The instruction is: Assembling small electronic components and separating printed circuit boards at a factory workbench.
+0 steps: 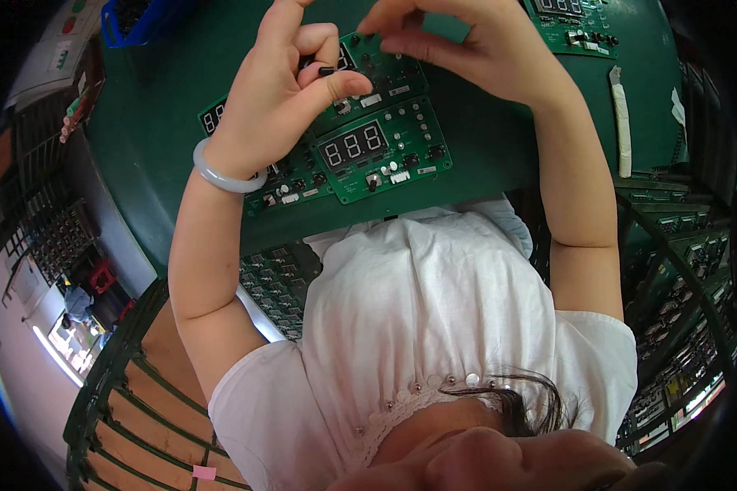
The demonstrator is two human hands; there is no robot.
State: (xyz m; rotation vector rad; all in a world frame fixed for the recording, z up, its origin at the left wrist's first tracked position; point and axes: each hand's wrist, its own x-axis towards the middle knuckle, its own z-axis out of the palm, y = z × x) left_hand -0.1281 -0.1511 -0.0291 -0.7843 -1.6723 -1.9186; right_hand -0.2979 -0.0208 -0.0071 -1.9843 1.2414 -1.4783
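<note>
A green circuit board panel [385, 151] with three-digit displays, black knobs and white connectors lies on the green table [155, 123] in front of me. My left hand [278, 98], a pale bangle on its wrist, hovers over the panel's left part and pinches a small black component [326, 72] between thumb and fingers. My right hand [467, 49] reaches in from the right. Its fingertips are closed on the panel's far edge, and whether anything small is between them is hidden.
Another green board [577, 24] lies at the far right of the table, with a white rolled strip [622, 123] near that edge. A blue bin [135, 20] stands at the far left. Racks of boards [680, 245] stand to the right, and more boards [274, 282] sit below the table.
</note>
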